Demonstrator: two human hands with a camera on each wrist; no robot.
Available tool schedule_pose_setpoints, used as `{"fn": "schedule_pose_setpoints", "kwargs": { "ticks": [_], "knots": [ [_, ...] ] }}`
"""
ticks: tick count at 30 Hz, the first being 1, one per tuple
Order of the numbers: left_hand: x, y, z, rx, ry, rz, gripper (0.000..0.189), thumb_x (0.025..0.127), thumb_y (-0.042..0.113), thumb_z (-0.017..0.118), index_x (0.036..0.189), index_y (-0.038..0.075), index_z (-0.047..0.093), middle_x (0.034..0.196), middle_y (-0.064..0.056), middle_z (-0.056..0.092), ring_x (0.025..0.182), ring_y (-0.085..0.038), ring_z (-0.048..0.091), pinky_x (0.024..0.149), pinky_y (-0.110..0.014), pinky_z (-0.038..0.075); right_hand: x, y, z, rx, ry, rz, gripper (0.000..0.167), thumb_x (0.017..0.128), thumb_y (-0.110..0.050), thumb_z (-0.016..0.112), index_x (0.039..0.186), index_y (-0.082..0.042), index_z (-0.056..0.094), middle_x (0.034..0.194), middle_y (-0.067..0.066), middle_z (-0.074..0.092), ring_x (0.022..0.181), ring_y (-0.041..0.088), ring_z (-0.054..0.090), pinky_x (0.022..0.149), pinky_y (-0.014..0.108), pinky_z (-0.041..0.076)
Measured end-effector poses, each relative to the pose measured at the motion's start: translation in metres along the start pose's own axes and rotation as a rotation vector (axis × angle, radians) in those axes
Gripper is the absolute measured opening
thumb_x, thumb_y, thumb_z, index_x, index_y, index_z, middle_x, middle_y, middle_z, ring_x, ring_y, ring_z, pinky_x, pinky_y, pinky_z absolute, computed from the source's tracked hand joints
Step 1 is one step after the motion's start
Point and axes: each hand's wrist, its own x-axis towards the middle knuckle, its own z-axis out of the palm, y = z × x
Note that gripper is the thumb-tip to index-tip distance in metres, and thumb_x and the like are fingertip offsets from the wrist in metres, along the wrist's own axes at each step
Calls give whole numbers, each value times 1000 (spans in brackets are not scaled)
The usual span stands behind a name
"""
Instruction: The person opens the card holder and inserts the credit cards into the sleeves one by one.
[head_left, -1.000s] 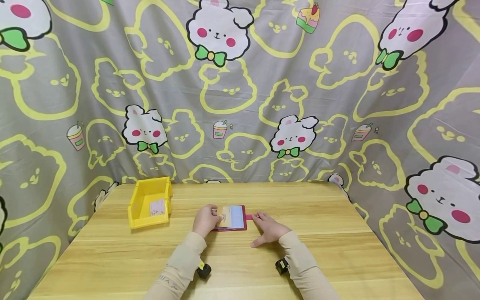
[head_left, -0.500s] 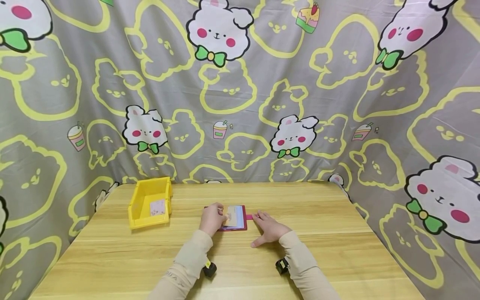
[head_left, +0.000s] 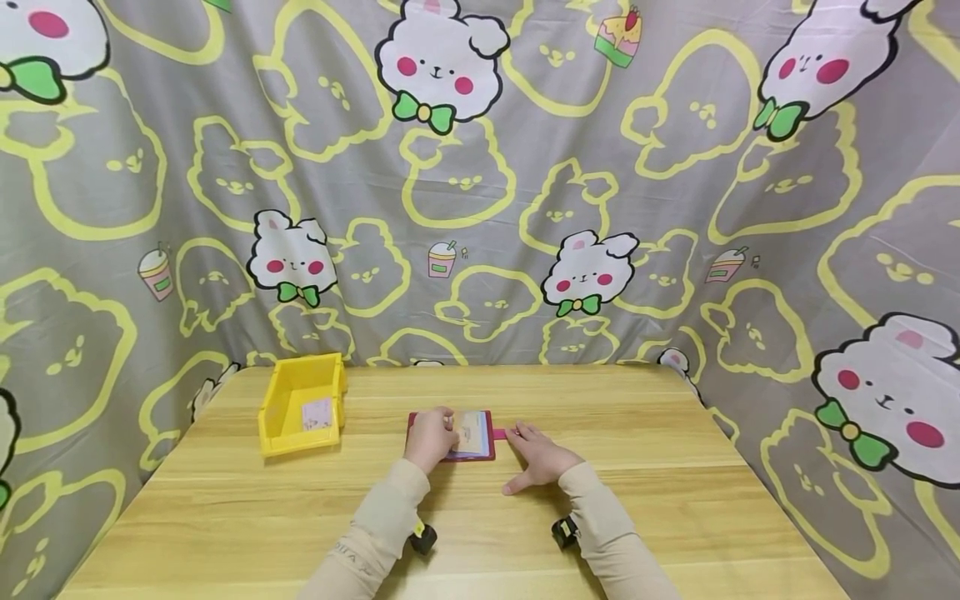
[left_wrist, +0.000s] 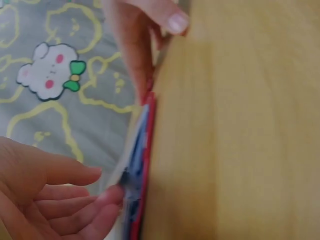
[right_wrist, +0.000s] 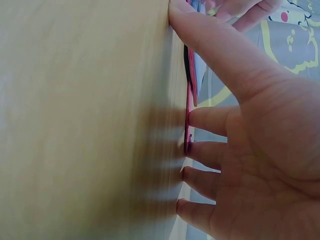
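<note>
A small red card holder (head_left: 492, 450) with a pink strap (head_left: 500, 434) lies spread on the wooden table, with pale bluish sleeves inside. On it is a yellowish card (head_left: 467, 433). My left hand (head_left: 430, 437) is over the holder's left part, fingertips at the card's left edge. In the left wrist view, the fingers (left_wrist: 75, 210) are loosely bent beside the lifted card and sleeves, the thumb apart from them. My right hand (head_left: 542, 458) rests to the right, fingers spread; in the right wrist view its fingertips (right_wrist: 200, 122) press the strap against the table.
A yellow bin (head_left: 300, 408) stands at the back left, with a pinkish patterned card (head_left: 317, 414) in it. A patterned grey curtain (head_left: 480, 192) hangs behind the table. Black wrist cameras (head_left: 423, 538) sit on both sleeves.
My left hand has moved right over the holder, and the yellowish card has slid right with it, covering more of the bluish sleeve. My right hand has stayed in place.
</note>
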Motion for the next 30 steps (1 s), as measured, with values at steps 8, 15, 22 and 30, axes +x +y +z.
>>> {"fn": "schedule_pose_setpoints", "kwargs": {
  "ticks": [8,15,22,30],
  "knots": [
    [-9,-7,-15,-65,-117,111,34,82,2,70,114,-10,63,94,-19,71,81,-23,68,66,-30,57,1,1,1,0,9,-6,105,72,-43,84,152,-3,28,160,25,19,148,45,17,119,57,24],
    [-15,-4,-12,-35,-190,105,42,82,4,73,120,-8,61,107,-22,70,101,-32,67,88,-44,55,1,1,1,5,8,-1,106,73,-44,83,153,-3,28,160,25,18,148,43,16,119,56,24],
    [-14,-3,-6,6,-207,92,47,82,9,75,123,-10,60,115,-24,68,106,-33,65,91,-45,54,0,-1,2,4,9,-11,105,72,-44,84,152,-2,29,160,26,19,148,45,17,118,57,24],
    [-10,9,3,143,-164,114,58,75,28,83,118,-5,63,99,-14,70,81,-21,61,78,-40,54,-1,0,0,1,12,-14,105,73,-43,83,152,-2,28,160,26,19,148,45,17,119,57,23]
  ]
}}
